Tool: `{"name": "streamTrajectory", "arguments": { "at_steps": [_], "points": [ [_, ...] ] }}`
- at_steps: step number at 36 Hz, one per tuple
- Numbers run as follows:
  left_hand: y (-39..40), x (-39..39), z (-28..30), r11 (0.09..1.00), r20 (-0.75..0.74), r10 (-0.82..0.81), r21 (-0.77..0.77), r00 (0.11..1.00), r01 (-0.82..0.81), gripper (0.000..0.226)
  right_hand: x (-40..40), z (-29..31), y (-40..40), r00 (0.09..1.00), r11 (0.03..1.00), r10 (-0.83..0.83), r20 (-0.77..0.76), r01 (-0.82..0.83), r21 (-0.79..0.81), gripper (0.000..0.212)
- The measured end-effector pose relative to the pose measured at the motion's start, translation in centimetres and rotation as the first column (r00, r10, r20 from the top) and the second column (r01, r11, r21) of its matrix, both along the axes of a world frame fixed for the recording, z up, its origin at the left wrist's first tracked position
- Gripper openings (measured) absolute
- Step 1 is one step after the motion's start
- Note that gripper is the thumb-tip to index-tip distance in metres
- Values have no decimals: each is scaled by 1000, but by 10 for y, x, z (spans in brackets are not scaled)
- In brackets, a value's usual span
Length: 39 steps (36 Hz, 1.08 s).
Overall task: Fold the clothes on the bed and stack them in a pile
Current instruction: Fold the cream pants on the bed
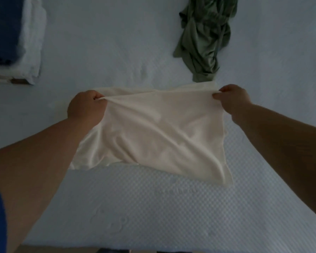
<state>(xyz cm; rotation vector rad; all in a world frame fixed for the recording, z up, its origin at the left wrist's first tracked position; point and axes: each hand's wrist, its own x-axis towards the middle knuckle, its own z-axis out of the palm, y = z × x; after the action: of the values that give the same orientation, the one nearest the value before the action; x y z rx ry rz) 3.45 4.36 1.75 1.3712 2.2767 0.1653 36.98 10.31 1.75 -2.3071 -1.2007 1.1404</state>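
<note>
Mid-frame, the left hand (86, 106) and right hand (233, 99) each pinch a top corner of the cream garment (159, 132), its long axis stretched left-right between them above the bed (153, 207).

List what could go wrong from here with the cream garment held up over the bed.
1. The left hand and right hand pinch only the top corners of the cream garment; a slip would likely drop it in a heap.
2. It hangs creased and uneven, so the fold may come out crooked.
3. The crumpled green garment lies just beyond; laying the cream one forward could overlap it.
</note>
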Motion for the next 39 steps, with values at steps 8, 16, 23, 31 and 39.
{"name": "streamTrajectory", "arguments": {
  "at_steps": [8,16,23,31,39],
  "points": [
    [7,40,-23,986,-131,-102,115,986,117,36,-6,-39,-27,968,982,163,188,-178,65,5],
    [48,119,-27,881,144,-449,239,882,409,23,0,-47,-92,860,871,401,315,-465,159,7],
    [58,171,-44,779,243,-623,100,744,619,26,0,-48,-131,811,797,448,376,-553,244,13],
    [32,167,-48,685,222,-700,-57,678,726,18,1,-57,-162,837,847,444,321,-509,156,14],
    [17,169,-51,737,239,-658,8,714,676,30,-5,-45,-177,861,875,428,274,-470,110,5]
  ]
}}
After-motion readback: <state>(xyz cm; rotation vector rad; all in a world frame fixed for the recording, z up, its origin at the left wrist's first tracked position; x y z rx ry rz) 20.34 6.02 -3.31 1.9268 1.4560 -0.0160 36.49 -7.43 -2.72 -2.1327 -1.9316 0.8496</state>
